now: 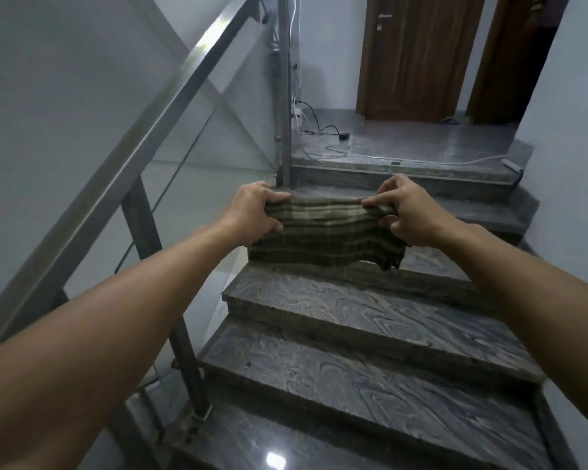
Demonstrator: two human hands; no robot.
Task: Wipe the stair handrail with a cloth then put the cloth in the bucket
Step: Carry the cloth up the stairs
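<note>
Stretching between both hands, the brown-and-cream checked cloth (pixel 323 232) is pinched by closed fingers of the left hand (pixel 255 212) and right hand (pixel 408 212), well apart from the brushed steel handrail (pixel 143 137) at ten o'clock. No bucket is seen; a loosened pinch could drop it onto the grey marble steps (pixel 353 334).

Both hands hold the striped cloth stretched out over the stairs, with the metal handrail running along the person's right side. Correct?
Not quite. The head view shows the handrail on the person's left side. The rest holds: left hand and right hand stretch the striped cloth over the stairs.
</note>
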